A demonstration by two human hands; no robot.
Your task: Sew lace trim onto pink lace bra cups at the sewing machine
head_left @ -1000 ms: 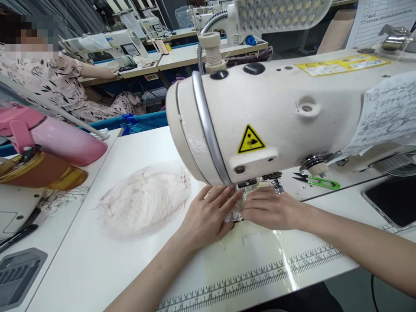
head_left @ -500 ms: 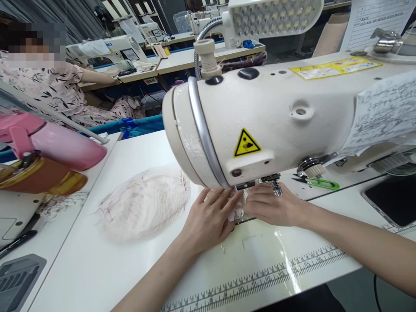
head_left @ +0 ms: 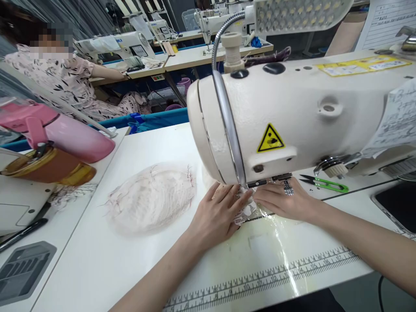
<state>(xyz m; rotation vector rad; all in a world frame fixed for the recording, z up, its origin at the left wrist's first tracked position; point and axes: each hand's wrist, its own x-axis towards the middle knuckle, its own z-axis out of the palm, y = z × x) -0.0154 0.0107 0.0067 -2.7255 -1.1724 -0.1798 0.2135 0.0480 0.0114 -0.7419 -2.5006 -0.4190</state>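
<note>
— Where's the small white lace piece [head_left: 244, 211]?

— Under the cream sewing machine's head [head_left: 292, 117], flat on the white table [head_left: 97, 260]. Left hand [head_left: 217, 216] and right hand [head_left: 282, 200] press it down, fingers flat, clasping nothing.

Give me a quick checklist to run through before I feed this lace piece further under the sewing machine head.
1. Left hand flat on the lace piece: ok.
2. Right hand on the lace from the other side, fingertips close under the sewing machine head: ok, but close.
3. Fingers clear of the needle: cannot tell, the head hides it.
4. Lace lying flat, no fold: cannot tell, the hands cover most of it.
5. Green snips off the feed path, behind the right hand: ok.
6. Lace pile apart from the working piece, left of the left hand: ok.
</note>
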